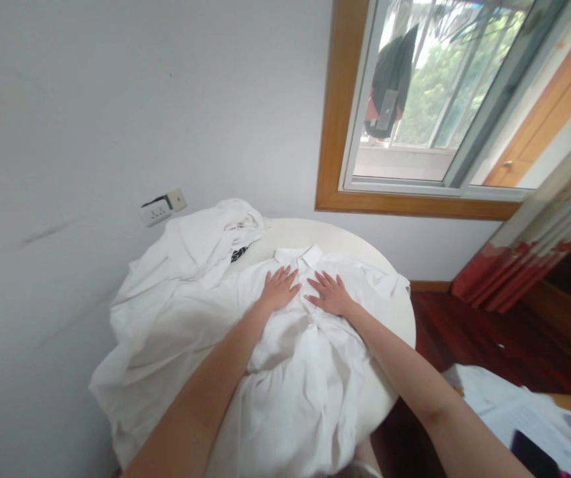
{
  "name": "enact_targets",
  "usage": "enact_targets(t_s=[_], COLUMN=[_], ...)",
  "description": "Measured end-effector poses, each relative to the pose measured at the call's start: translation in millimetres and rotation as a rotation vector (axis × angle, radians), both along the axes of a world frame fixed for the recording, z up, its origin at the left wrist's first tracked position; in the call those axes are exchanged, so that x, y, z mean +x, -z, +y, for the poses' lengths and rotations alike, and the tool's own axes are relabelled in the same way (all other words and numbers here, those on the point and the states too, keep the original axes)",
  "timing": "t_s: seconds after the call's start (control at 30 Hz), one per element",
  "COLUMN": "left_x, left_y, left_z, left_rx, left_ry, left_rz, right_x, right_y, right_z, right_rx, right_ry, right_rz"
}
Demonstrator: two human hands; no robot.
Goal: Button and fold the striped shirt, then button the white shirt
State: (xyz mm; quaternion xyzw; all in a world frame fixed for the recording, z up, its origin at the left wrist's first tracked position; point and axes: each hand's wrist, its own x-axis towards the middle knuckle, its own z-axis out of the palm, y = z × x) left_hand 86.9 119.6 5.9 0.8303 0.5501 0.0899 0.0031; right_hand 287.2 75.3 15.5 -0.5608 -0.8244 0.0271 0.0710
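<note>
A white collared shirt (pixel 305 358) lies spread over a round white table (pixel 345 239), collar (pixel 298 255) toward the wall. My left hand (pixel 280 289) lies flat on the shirt's chest just below the collar, fingers stretched out. Close beside it, my right hand (pixel 330 293) rests flat on the cloth as well, fingers spread. Neither hand holds anything. The shirt's lower part hangs over the table's near edge.
A heap of more white clothes (pixel 190 265) covers the table's left side, with a dark patterned piece (pixel 239 253) poking out. A wall socket (pixel 159 211) sits behind it. A window (pixel 429 99) is at upper right, a red curtain (pixel 529 259) beside it, and papers (pixel 529 411) lie at lower right.
</note>
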Motion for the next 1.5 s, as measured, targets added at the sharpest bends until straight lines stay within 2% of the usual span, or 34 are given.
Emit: enact_targets(t_s=[0.3,0.4,0.5,0.63,0.7,0.83,0.97,1.13,1.37,1.5], left_x=[-14.3,-19.1,-14.8,-1.0,3.9,5.3,1.8,0.3,-0.1,-0.8], left_y=[8.1,10.4,4.7,-7.9,-10.1,-3.4,4.0,3.1,4.9,0.9], left_z=[-30.6,-35.9,-29.3,-7.0,5.0,21.7,27.1,29.3,33.1,27.9], left_rx=[0.061,0.108,0.126,0.257,0.297,0.309,0.307,0.312,0.315,0.324], left_ry=[-0.027,-0.026,-0.061,-0.153,-0.179,-0.129,-0.09,-0.103,-0.072,-0.049], left_rz=[0.01,0.005,0.005,-0.058,-0.09,-0.116,-0.13,-0.147,-0.16,-0.205], right_x=[6.3,11.2,12.3,-1.3,-13.2,-34.0,-41.0,-31.1,5.3,17.2], right_y=[0.5,-3.2,-12.8,-24.2,-25.5,-21.7,-12.1,3.2,9.1,12.0], right_z=[-27.6,-25.4,-9.5,20.4,34.0,55.9,69.0,68.7,64.2,66.0], right_rx=[0.001,-0.019,-0.023,0.056,0.088,0.123,0.126,0.201,0.177,0.197], right_ry=[-0.082,-0.12,-0.138,-0.024,0.024,0.077,0.094,0.07,-0.115,-0.067], right_rz=[0.028,0.05,0.115,0.258,0.257,0.171,0.183,0.414,0.614,0.691])
